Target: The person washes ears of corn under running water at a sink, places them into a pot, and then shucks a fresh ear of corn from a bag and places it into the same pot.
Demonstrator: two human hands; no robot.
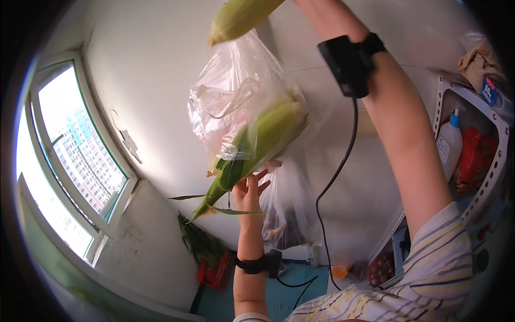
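A clear plastic bag (225, 96) hangs by the wall with an ear of corn in green husk (265, 133) slanting inside it, and its leafy tip sticks out at the lower left. My left hand (248, 191) reaches up under the bag, fingers apart, close against its lower side; whether it grips the plastic is hidden. My right arm stretches past the top edge, so that hand is out of view. Beside where the arm leaves the picture, a second ear of corn (245, 18) shows above the bag. What holds that ear cannot be seen.
Another clear bag (287, 213) with dark contents hangs below. A red crate (215, 271) with green leaves stands in the corner. At right, a metal shelf rack (497, 116) holds a white bottle (450, 137). A black cable (322, 201) trails from my right wrist device. An open window (80, 153) is at left.
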